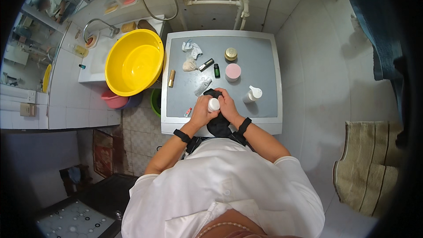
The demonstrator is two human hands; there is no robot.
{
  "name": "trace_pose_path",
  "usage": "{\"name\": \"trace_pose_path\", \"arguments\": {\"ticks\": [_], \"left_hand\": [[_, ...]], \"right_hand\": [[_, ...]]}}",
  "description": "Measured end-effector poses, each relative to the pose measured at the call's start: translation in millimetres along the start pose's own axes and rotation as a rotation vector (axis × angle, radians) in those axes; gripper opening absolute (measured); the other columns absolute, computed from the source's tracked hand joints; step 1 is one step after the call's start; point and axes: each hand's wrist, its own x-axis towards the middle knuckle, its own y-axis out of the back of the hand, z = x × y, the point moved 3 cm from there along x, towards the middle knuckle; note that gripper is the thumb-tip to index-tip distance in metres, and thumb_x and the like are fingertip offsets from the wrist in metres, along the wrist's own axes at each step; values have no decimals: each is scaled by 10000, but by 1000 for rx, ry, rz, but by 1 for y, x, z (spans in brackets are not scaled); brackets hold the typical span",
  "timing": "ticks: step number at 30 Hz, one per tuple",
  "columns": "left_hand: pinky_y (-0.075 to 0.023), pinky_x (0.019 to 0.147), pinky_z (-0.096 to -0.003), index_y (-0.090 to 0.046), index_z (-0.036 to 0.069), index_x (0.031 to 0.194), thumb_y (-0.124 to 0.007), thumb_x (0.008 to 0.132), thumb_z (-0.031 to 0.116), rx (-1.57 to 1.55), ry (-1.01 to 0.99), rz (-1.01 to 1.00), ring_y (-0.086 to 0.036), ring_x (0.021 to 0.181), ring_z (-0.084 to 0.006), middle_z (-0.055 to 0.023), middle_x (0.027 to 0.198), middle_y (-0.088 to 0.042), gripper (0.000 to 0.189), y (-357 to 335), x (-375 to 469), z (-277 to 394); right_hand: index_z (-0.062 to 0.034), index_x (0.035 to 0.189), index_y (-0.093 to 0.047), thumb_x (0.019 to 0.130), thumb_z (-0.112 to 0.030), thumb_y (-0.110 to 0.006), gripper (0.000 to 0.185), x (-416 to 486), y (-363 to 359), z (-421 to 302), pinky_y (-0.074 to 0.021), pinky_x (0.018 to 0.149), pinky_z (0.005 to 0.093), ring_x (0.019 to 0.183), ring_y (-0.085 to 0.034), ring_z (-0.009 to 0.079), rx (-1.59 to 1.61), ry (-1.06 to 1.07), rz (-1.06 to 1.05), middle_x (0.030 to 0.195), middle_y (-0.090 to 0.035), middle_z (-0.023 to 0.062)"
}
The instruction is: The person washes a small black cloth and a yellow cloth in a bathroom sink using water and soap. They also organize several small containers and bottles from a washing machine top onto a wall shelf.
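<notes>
My left hand [200, 111] grips a small white bottle with a round white cap [213, 104], its top facing me. My right hand [229, 105] is closed on a black cloth [218, 126], pressed around the bottle's right side. The cloth shows above the bottle and hangs below it to the near edge of the washing machine top [178, 105]. Just beyond my hands lies a silvery squeeze tube [203, 87]. A small red-and-white tube [187, 112] rests left of them, and a white pump bottle [252, 95] stands at the right.
Farther back stand a pink-lidded jar [233, 72], a gold-lidded jar [230, 54] and a green bottle [216, 71], near a black box [206, 65], a mesh pouch [189, 64] and crumpled wrapping [192, 48]. A gold tube [171, 78] lies left. A yellow basin [135, 62] covers part of the sink [96, 67].
</notes>
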Motion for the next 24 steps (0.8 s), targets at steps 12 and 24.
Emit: {"name": "trace_pose_path", "arguments": {"ticks": [12, 24], "left_hand": [[-502, 820, -374, -532, 5, 1160, -784, 699, 206, -108, 347, -27, -640, 937, -303, -176, 1039, -641, 563, 2, 17, 4], [-460, 942, -299, -516, 25, 1289, -760, 794, 111, -710, 274, -152, -566, 1076, -128, -36, 1155, -605, 559, 31, 29, 51]], "right_hand": [[-72, 1295, -495, 865, -62, -486, 430, -13, 2, -61, -339, 1080, 447, 1274, -406, 410, -418, 437, -271, 1452, -391, 188], [5, 1458, -271, 837, -114, -629, 726, -22, 46, -56, -355, 1088, 397, 1329, -427, 340, -272, 100, -187, 1399, -440, 245]]}}
